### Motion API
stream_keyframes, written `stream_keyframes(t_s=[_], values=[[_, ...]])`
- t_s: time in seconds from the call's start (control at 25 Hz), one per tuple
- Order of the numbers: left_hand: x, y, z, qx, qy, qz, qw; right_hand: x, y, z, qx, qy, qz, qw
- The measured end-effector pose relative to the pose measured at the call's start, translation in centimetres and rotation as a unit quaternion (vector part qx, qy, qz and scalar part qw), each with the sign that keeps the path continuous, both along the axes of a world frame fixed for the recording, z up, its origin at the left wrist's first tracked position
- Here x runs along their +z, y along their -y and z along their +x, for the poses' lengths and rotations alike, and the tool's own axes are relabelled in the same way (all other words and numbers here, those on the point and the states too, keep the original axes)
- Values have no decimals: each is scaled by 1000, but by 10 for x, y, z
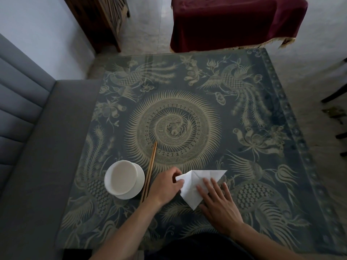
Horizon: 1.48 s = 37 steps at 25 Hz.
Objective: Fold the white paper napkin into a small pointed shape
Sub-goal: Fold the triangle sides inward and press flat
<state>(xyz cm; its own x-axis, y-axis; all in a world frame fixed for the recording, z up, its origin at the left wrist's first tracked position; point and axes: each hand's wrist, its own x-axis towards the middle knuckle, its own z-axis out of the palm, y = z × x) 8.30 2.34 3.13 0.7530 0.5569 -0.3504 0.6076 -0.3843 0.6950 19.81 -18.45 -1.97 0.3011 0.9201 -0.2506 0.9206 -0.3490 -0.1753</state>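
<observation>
While napkin lies between hands | left pinches corner | right presses flat

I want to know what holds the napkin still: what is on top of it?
On the white napkin the right hand lies with straight fingers pressing its right side, while the left hand pinches its left flap. The paper beneath both hands is covered.

patterned table bears white bowl, chopsticks and folded napkin.
</observation>
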Motion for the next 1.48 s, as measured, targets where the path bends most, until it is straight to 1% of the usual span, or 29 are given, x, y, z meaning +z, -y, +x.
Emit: stream_keyframes(t_s=[0.12,0.24,0.4,0.56,0.72,0.84,1.0,1.08,1.12,1.16,1.2,1.24,1.28,1.32,1.4,1.48], values=[[6,15,14,-16,32,-24,999,-5,6,2,13,-2,5,1000],[11,25,35,-43,34,-25,998,-7,13,9,-10,-5,19,1000],[13,31,67,-87,2,-30,996,-4,19,19,-36,5,3,999],[7,34,98,-97,-20,-72,992,-1,26,29,-86,6,-16,996],[-3,34,114,-77,-47,-154,984,-4,31,30,-92,5,-26,995],[-11,33,114,-43,-55,-203,977,-8,31,30,-95,-6,-23,995],[-18,34,106,-4,-33,-279,960,-11,34,32,-88,-14,-15,996],[-19,37,100,24,-3,-304,952,-10,34,33,-91,-21,-12,996],[-20,38,94,38,20,-277,960,-10,34,34,-93,-24,-10,995],[-21,39,85,36,45,-205,977,-12,33,34,-95,-26,-7,995],[-25,39,73,10,64,-92,994,-13,34,33,-98,-27,-5,995],[-30,40,57,-34,76,43,996,-15,34,33,-101,-27,-3,995],[-34,41,41,-89,87,154,980,-16,34,32,-104,-27,-4,994],[-38,42,27,-142,88,221,961,-16,34,32,-107,-27,-5,994],[-46,46,4,-226,68,277,932,-17,33,32,-114,-28,-7,993],[-51,52,-9,-275,43,288,916,-18,34,31,-122,-36,5,992]])
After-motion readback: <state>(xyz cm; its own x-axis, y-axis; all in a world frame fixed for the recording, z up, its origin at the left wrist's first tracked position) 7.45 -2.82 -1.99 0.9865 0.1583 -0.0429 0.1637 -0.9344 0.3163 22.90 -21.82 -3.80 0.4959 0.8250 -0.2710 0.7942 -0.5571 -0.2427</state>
